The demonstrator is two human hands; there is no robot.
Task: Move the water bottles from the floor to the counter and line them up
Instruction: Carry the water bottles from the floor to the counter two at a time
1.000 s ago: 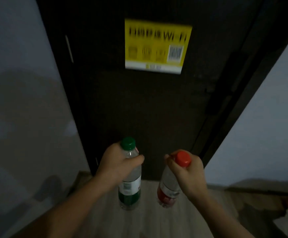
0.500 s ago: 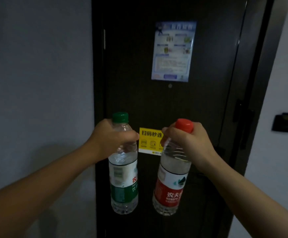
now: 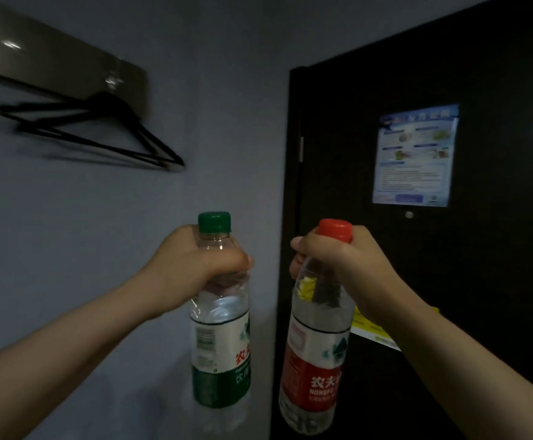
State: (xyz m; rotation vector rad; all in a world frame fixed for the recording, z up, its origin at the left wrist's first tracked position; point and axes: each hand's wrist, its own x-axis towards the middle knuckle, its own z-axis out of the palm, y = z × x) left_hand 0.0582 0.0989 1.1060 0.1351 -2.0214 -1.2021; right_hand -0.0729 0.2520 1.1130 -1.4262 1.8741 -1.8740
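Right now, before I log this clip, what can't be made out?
Head view only.
1. Counter and floor: outside the frame.
2. Yellow sticker: mostly hidden behind the right arm and red-capped bottle.
3. Blue poster: print too small and dim to read.
4. Hangers: motion-blurred, count unclear.
5. Green-capped bottle: neck covered by the left hand; the right hand covers the other's.

Bare forearms angled in from lower corners, left hand (image 3: 192, 268) mid-frame curled round neck of green-capped bottle (image 3: 220, 350), right hand (image 3: 350, 268) just beside, curled round neck of red-capped bottle (image 3: 316, 360)

Left hand (image 3: 192, 268) holds green-capped bottle (image 3: 220, 344), right hand (image 3: 349, 268) seemingly-tilted red-capped bottle (image 3: 314, 363).
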